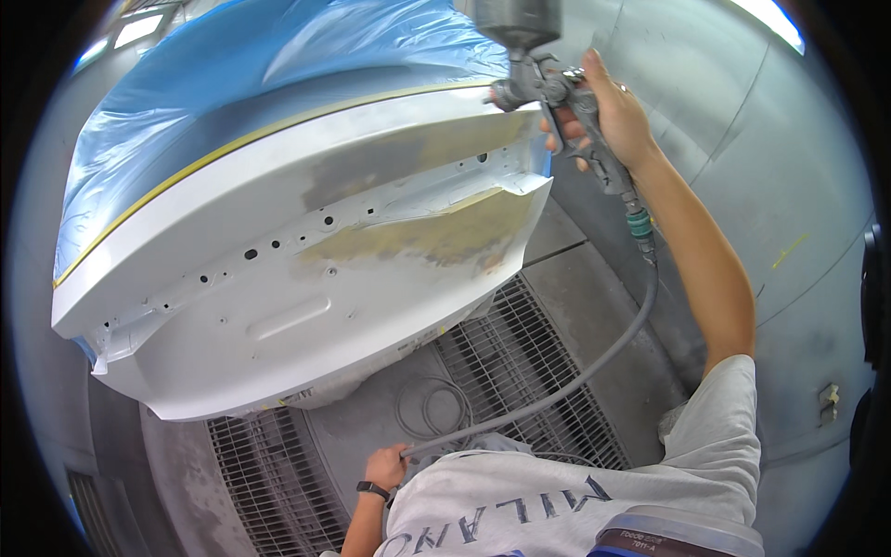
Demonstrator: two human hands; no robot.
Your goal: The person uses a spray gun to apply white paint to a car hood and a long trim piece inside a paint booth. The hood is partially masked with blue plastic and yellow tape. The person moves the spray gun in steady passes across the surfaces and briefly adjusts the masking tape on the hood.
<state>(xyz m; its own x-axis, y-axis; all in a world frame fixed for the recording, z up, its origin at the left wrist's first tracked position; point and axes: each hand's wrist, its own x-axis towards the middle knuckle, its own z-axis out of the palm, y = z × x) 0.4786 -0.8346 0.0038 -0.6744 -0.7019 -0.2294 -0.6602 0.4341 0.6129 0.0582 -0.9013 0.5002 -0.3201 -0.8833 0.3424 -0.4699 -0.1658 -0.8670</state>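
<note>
My right hand (620, 116) is wrapped round the grip of a grey spray gun (549, 85), raised at the upper middle with its cup (522, 20) on top. The gun's nozzle points left, close to the upper right corner of a white car trunk lid (200, 232). Yellowish and grey filler patches (422, 237) mark the lid's right half. From a green coupling (639, 225) below the grip, a grey air hose (594, 364) curves down across my front. My left hand (385, 467), low in the middle, is closed on that hose.
Blue plastic sheeting (186, 111) edged with yellow tape (223, 151) covers the car above the lid. Floor gratings (557, 408) lie below, with coiled hose (436, 408) on the floor between them. A grey booth wall (789, 186) stands at the right.
</note>
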